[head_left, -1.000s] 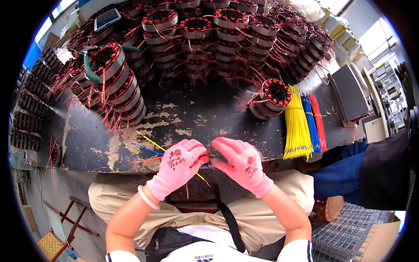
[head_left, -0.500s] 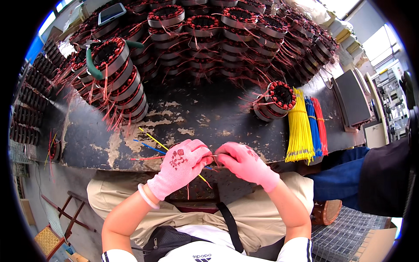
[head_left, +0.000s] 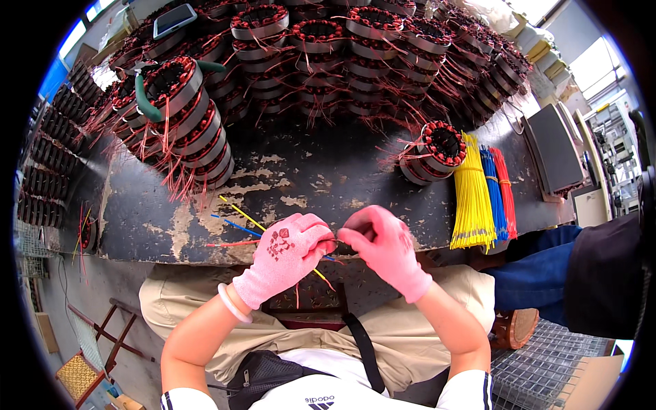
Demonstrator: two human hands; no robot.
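My left hand (head_left: 290,256), in a pink glove with a dark red print, is closed over a yellow wire (head_left: 239,210), a blue wire (head_left: 232,225) and a red wire (head_left: 229,244). They poke out past its left side, and thinner ends show below its fingers. My right hand (head_left: 383,246), gloved alike, is curled with thumb and forefinger together, close to the left fingertips. Whatever lies in that pinch is too small to make out, and its fingers are slightly blurred. Both hands are over the near edge of the black, worn table (head_left: 321,171).
Stacked wound motor stators (head_left: 318,34) with red leads line the back; another stack (head_left: 191,130) stands left. A short stator stack (head_left: 437,152) sits beside yellow (head_left: 471,198), blue (head_left: 490,195) and red wire bundles (head_left: 504,191). A person's dark sleeve (head_left: 605,277) is at right.
My right hand has lifted slightly up and its fingers have curled more. The bare strand seen between both hands no longer shows. My left hand keeps its grip on the wires.
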